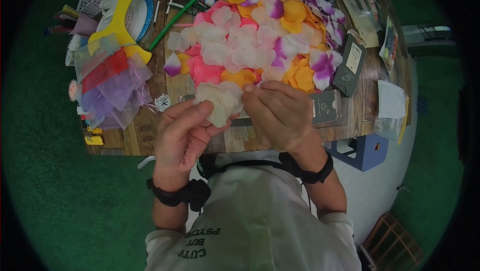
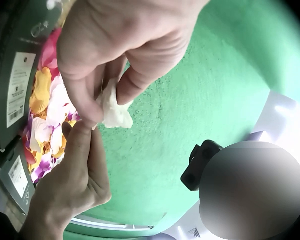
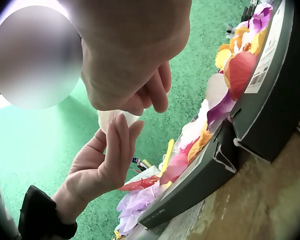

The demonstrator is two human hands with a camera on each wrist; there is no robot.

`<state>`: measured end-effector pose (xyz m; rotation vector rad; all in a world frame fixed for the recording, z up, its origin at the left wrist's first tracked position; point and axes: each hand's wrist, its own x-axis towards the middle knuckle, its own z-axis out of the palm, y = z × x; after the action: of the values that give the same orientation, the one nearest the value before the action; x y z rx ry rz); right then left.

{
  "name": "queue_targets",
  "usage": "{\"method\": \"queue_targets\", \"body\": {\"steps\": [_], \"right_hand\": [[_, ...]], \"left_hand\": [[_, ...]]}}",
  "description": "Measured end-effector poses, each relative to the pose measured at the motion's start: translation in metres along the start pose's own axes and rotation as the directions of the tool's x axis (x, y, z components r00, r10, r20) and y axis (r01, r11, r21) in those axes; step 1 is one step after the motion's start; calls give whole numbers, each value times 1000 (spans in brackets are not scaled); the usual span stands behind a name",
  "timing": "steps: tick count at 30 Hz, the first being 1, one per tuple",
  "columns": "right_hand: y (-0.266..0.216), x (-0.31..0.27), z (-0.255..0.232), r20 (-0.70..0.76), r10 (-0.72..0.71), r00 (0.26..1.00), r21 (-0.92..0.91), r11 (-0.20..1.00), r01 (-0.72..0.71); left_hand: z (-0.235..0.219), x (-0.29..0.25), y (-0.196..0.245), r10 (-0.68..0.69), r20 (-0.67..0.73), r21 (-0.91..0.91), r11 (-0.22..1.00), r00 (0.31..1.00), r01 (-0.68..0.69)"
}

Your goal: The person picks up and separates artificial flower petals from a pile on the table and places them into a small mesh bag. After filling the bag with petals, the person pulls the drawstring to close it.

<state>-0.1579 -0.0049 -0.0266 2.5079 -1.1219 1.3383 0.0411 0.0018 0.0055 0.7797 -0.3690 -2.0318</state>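
Both hands busy over the near edge of the wooden table (image 1: 250, 138): left hand (image 1: 182, 133) pinching a bunch of cream petals (image 1: 220, 101), right hand (image 1: 280, 113) curled round the top of the same bunch. Right behind, a big heap of loose petals (image 1: 260, 36), pink, white, yellow, purple. Dark boxes (image 1: 350, 63) flanking the heap, label print too small to read. Sheer pouches (image 1: 112, 88) and a yellow tool (image 1: 120, 18) off to the left. "CUTE BUT PSYCHO" printed on the sweatshirt (image 1: 260, 231).
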Motion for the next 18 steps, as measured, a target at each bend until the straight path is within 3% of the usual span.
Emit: {"method": "queue_targets", "body": {"steps": [4,5,7,8,9,10,12,13,15,16,18], "right_hand": [[-1,-3,-1,-1,22,1000,28,999,-22],[-1,-2,-2,-3,22,1000,28,999,-21],[-2,2,-8,-8,210,978,255,946,-201],[-3,5,-14,-7,212,977,255,945,-203],[-5,8,-22,87,362,928,362,857,-368],[-7,11,-27,195,489,850,444,729,-521],[-6,14,-28,268,508,819,491,660,-569],[-5,17,-28,341,516,786,531,584,-614],[-3,24,-30,398,442,804,509,623,-594],[-3,26,-31,457,361,813,489,661,-569],[-5,29,-34,497,342,798,475,662,-579]], "left_hand": [[0,1,-8,61,-119,55,997,991,-54],[2,1,-9,105,-120,147,985,987,-87],[2,-2,-9,147,-118,239,964,982,-116],[1,-3,-10,186,-71,369,918,980,-147],[0,-5,-10,217,-20,490,853,976,-179],[1,-6,-10,213,-22,490,854,977,-175],[6,-6,-6,226,102,680,695,969,-233],[6,-5,-5,225,106,681,693,969,-236],[4,-4,-2,176,276,772,545,945,-327],[3,-4,-1,173,275,772,546,946,-325],[3,-4,0,105,328,823,456,939,-339]]}}
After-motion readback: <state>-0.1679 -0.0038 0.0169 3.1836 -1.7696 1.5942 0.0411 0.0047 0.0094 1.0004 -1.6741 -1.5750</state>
